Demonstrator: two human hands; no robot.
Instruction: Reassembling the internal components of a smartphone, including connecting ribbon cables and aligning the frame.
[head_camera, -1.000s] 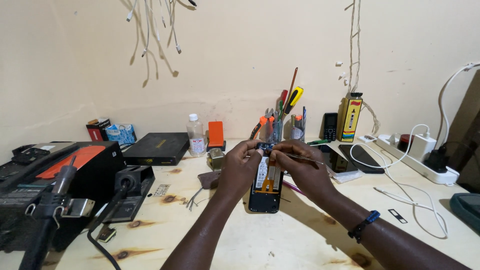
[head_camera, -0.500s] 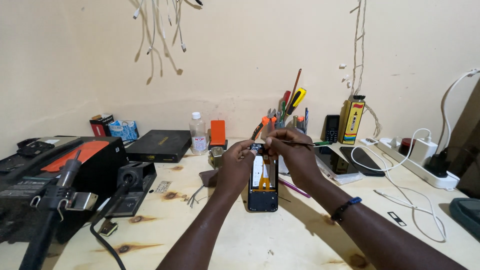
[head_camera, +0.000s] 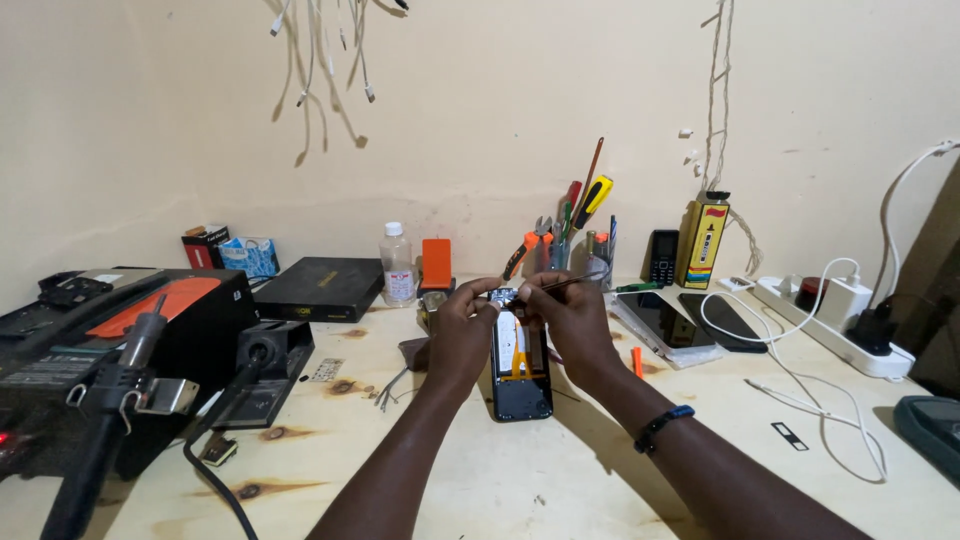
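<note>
Your left hand (head_camera: 462, 335) grips the opened phone (head_camera: 521, 368) between both hands by its top edge, while your right hand (head_camera: 570, 318) pinches tweezers (head_camera: 562, 284) over it; it looks fragile, so hold the rigid frame.

Both forearms are bare, no sleeves showing. The left hand (head_camera: 462, 330) wears nothing. The right hand (head_camera: 572, 318) is bare too; a dark band with a blue patch (head_camera: 662, 426) circles its wrist.
</note>
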